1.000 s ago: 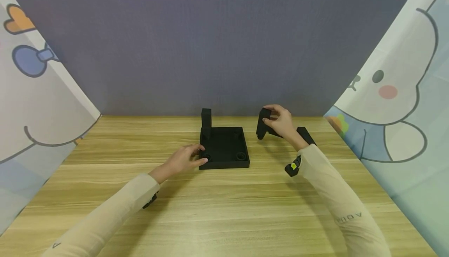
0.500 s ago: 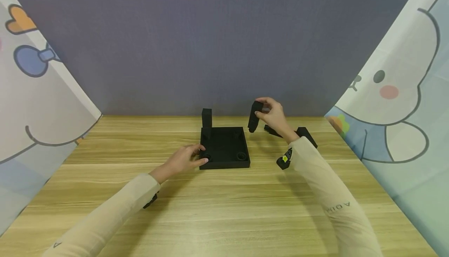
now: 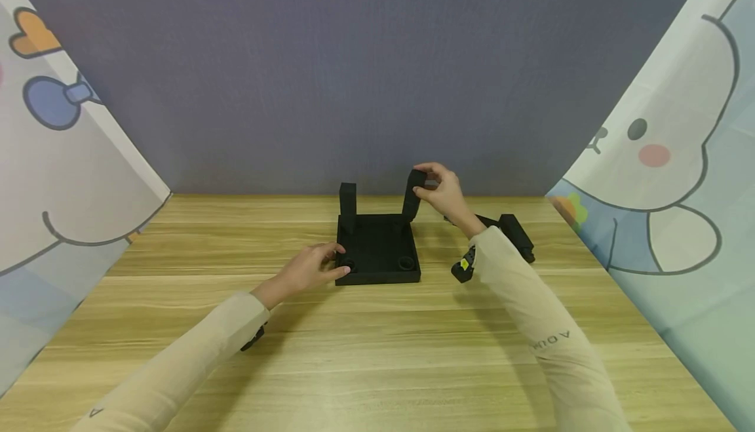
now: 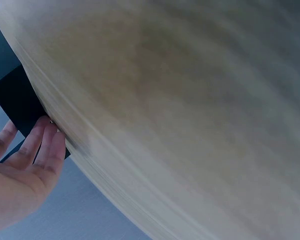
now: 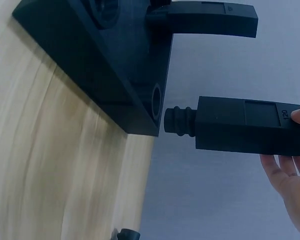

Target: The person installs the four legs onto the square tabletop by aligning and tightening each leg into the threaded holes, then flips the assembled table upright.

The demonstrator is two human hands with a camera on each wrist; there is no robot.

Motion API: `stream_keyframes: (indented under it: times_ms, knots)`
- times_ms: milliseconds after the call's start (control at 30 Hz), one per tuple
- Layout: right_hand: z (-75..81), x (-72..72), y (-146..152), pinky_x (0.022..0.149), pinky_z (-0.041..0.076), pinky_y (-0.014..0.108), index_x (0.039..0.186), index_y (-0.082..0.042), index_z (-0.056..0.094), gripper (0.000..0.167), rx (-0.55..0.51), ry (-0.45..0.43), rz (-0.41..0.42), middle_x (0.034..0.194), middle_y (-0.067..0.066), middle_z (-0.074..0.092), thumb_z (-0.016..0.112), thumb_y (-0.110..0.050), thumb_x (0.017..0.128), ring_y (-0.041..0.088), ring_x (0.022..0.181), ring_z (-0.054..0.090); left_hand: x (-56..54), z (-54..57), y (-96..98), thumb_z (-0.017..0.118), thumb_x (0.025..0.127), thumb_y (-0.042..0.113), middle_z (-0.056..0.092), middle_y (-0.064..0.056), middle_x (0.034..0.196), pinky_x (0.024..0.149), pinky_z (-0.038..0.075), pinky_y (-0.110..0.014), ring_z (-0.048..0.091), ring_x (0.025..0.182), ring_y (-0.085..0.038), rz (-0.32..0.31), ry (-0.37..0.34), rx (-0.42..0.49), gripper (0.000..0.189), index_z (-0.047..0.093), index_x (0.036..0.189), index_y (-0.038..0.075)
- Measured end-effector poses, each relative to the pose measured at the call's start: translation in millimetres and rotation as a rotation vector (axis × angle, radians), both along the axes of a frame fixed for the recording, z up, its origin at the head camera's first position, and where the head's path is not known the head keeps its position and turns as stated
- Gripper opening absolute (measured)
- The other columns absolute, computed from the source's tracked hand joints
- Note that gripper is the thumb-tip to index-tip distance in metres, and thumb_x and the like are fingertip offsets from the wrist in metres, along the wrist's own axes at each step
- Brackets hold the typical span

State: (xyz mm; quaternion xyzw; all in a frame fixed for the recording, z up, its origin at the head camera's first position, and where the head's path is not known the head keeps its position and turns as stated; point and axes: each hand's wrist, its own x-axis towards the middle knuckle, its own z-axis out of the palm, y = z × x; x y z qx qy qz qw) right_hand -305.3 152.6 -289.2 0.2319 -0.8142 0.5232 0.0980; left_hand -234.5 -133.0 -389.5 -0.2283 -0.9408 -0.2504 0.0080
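A square black tray with round corner sockets sits on the wooden table. In its back left corner stands a black rectangular post. My left hand is at the tray's front left corner, thumb and fingers on either side of its edge; the left wrist view shows the fingertips against the dark wall. My right hand holds a second black post, marked 120, between thumb and fingers, slightly tilted over the back right corner. In the right wrist view its ribbed plug points at the corner socket, with a small gap showing.
More black pieces lie right of the tray: a block and a long piece partly hidden by the right wrist. A grey panel closes off the back. Cartoon-printed curtains flank the table.
The right hand has carried its post leftward from beside the tray to above the back right corner, straightening it somewhat. The left hand and tray have stayed put.
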Motion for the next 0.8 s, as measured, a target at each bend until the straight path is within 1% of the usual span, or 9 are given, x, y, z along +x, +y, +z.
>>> stream_keyframes:
  times_ms: [67,133,200,300,400,500,700,800]
  knots:
    - [0.0,0.4,-2.9,0.090,0.047,0.047,0.122,0.009,0.049,0.041,-0.009,0.002,0.009,0.122,0.026,0.048,0.059,0.006,0.083,0.039,0.109,0.051,0.1,0.1,0.2,0.061,0.085,0.042,0.063,-0.009,0.105,0.079,0.050,-0.037,0.059,0.088,-0.018,-0.001,0.002,0.001,0.045,0.056,0.119,0.012]
    - [-2.8,-2.5,-5.1,0.090,0.047,0.048,0.121,0.009,0.050,0.040,-0.026,0.001,0.021,0.122,0.026,0.048,0.059,0.006,0.082,0.040,0.109,0.051,0.3,0.5,0.4,0.061,0.086,0.041,0.063,-0.009,0.106,0.080,0.050,-0.037,0.059,0.089,-0.018,-0.001,0.000,0.002,0.045,0.056,0.119,0.012]
    - [-10.1,-10.4,-5.5,0.089,0.047,0.047,0.121,0.009,0.050,0.040,-0.029,0.010,0.033,0.122,0.026,0.047,0.059,0.006,0.083,0.039,0.109,0.051,0.5,0.8,0.6,0.061,0.086,0.041,0.063,-0.009,0.106,0.080,0.050,-0.037,0.059,0.090,-0.019,0.000,-0.003,0.005,0.045,0.056,0.119,0.012]
    - [-21.3,-21.5,-6.4,0.090,0.048,0.044,0.121,0.005,0.051,0.039,-0.030,0.018,0.030,0.122,0.023,0.048,0.061,0.004,0.083,0.035,0.109,0.052,0.6,0.9,0.5,0.061,0.086,0.041,0.063,-0.010,0.106,0.080,0.050,-0.037,0.059,0.090,-0.019,0.000,-0.004,0.008,0.045,0.056,0.118,0.011]
    - [-29.6,-27.9,-7.8,0.089,0.049,0.041,0.122,0.002,0.052,0.040,-0.017,0.028,0.019,0.123,0.020,0.049,0.062,0.002,0.083,0.033,0.110,0.052,0.7,0.4,0.1,0.061,0.085,0.042,0.063,-0.009,0.106,0.080,0.050,-0.037,0.059,0.090,-0.019,-0.001,-0.002,0.007,0.045,0.057,0.118,0.011]
    - [-29.7,-25.7,-10.5,0.090,0.048,0.041,0.122,0.003,0.052,0.040,-0.025,0.016,0.017,0.123,0.021,0.049,0.062,0.002,0.083,0.034,0.111,0.052,0.8,-0.2,-0.1,0.061,0.085,0.043,0.063,-0.009,0.107,0.081,0.050,-0.037,0.059,0.092,-0.019,-0.002,-0.001,0.006,0.046,0.057,0.118,0.012]
    - [-16.3,-8.5,-17.8,0.090,0.047,0.046,0.120,0.010,0.051,0.039,-0.047,-0.010,0.038,0.121,0.026,0.048,0.060,0.008,0.082,0.039,0.110,0.051,1.2,0.2,-0.5,0.061,0.085,0.043,0.063,-0.009,0.108,0.081,0.050,-0.038,0.059,0.094,-0.020,-0.004,-0.004,0.016,0.046,0.056,0.119,0.012]
    - [-14.3,-4.8,-19.7,0.091,0.047,0.046,0.120,0.011,0.050,0.039,-0.037,-0.013,0.035,0.122,0.027,0.048,0.059,0.009,0.082,0.039,0.111,0.051,1.5,1.2,-0.5,0.061,0.085,0.043,0.063,-0.010,0.108,0.081,0.050,-0.038,0.060,0.094,-0.020,-0.004,-0.004,0.019,0.046,0.056,0.119,0.011]
